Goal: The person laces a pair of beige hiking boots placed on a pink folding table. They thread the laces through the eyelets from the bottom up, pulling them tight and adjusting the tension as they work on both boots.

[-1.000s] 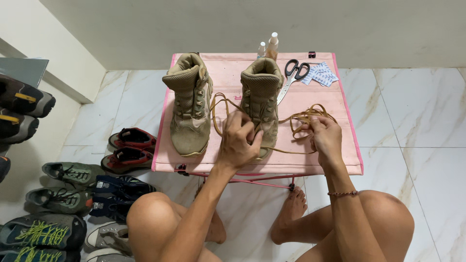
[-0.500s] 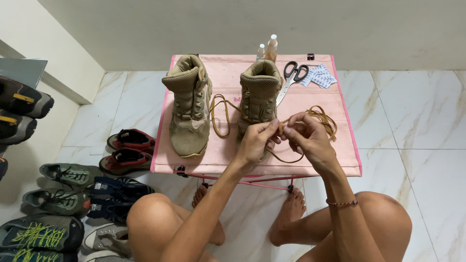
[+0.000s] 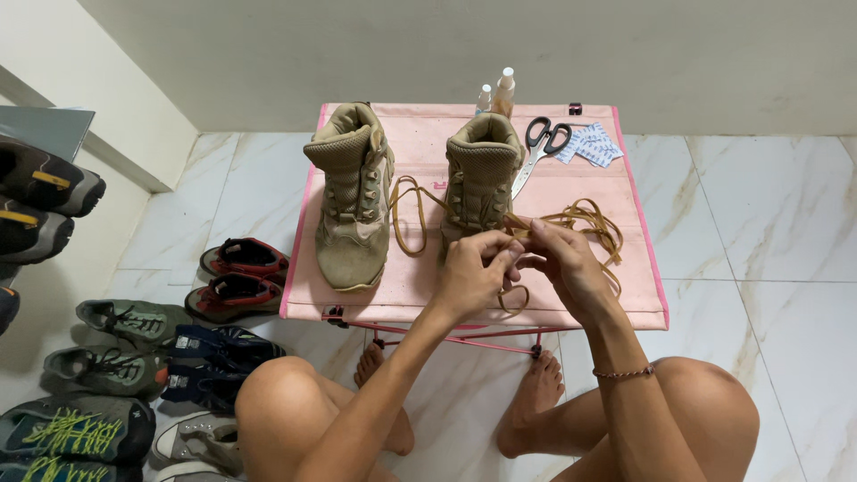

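left hand: raised just in front of the right boot, fingers pinched together on the tan lace where it meets the other hand.
right hand: touching the left hand at the fingertips, its grip also closed on the same lace, thumb and forefinger pressed on the strand.
lace: a long tan cord; one part loops on the table between the two boots, another lies in a loose tangle to the right of the hands, and a small loop hangs below the hands near the table's front edge.
right boot: tan, upright, toe toward the person, partly hidden by the hands.
left boot: tan, upright, standing apart to the left, laced up.
table: small, pink, folding, on a pale marble floor.
back of table: black-handled scissors, two small bottles, a scatter of small white-and-blue packets.
floor at left: rows of shoes, red, green and blue pairs.
person: seated with bare knees either side, bare feet under the table.
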